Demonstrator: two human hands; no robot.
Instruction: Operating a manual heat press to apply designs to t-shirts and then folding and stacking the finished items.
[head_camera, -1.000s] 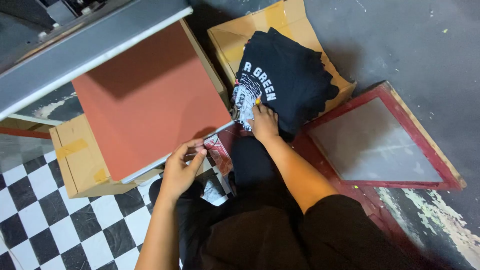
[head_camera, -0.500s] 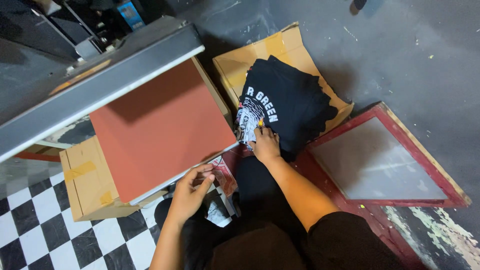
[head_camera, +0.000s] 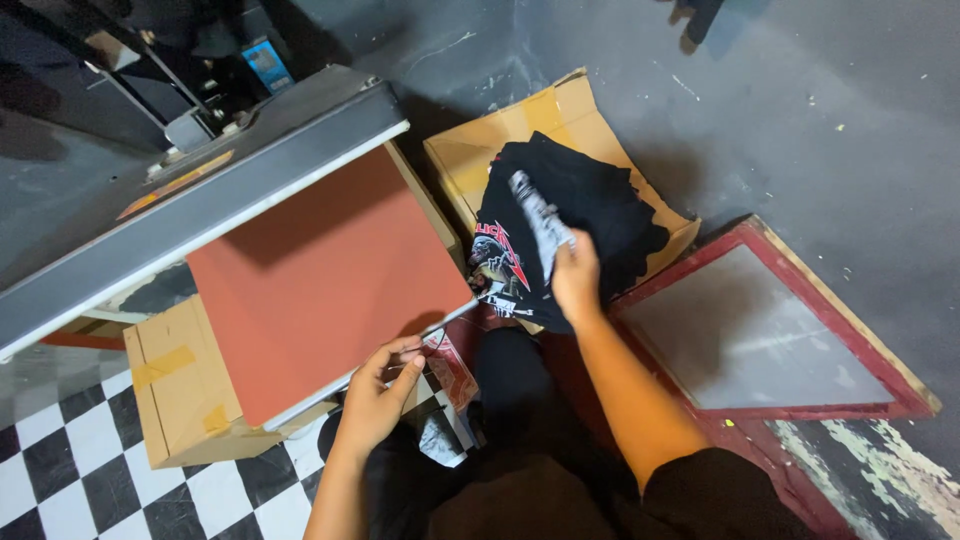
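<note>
Right hand: the right hand (head_camera: 575, 282), at centre frame, pinched a pale printed sheet (head_camera: 540, 220) between thumb and fingers and held it lifted above the stack of black shirts (head_camera: 590, 215).
Left hand: the left hand (head_camera: 378, 395), lower centre, pinched the near corner of a thin film (head_camera: 452, 318) along the edge of the red pad (head_camera: 325, 275), fingers pressed together on it.
Shirts: they lay in an open cardboard box (head_camera: 480, 150) at upper centre, a red and white print showing on the top one.
Done: judging by the picture, the sheet was off the shirt and in hand.
Left: the pad carried no garment, so the pressing looked not begun.
Hidden: the sheet's design was blurred; the papers (head_camera: 445, 370) under the left hand were partly covered; the press's upper plate (head_camera: 200, 210) ran out of frame at the left.
Nearby: a framed screen (head_camera: 760, 330) lay flat at the right.
</note>
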